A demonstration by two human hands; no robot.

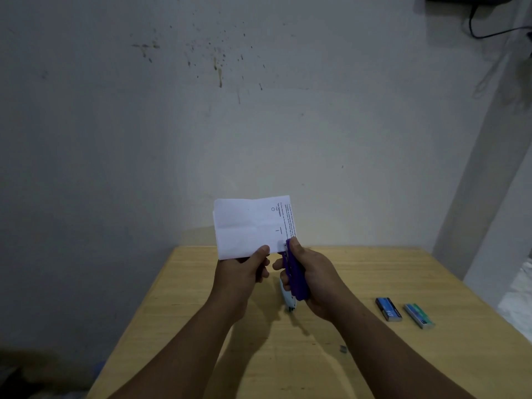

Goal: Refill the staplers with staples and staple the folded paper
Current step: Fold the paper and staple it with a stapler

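My left hand [248, 268] holds a folded white paper [250, 224] upright by its lower edge, above the far part of the table. My right hand [312, 279] grips a purple stapler [293, 273], whose jaw sits on the paper's lower right corner. A second stapler, light blue and white [287, 300], lies on the table just below my right hand and is partly hidden by it. Printed text runs along the paper's right side.
A blue staple box [388, 309] and a green staple box [419, 315] lie on the wooden table [359, 272] to the right. A small strip of staples [343, 348] rests nearer to me. A stained wall stands behind the table.
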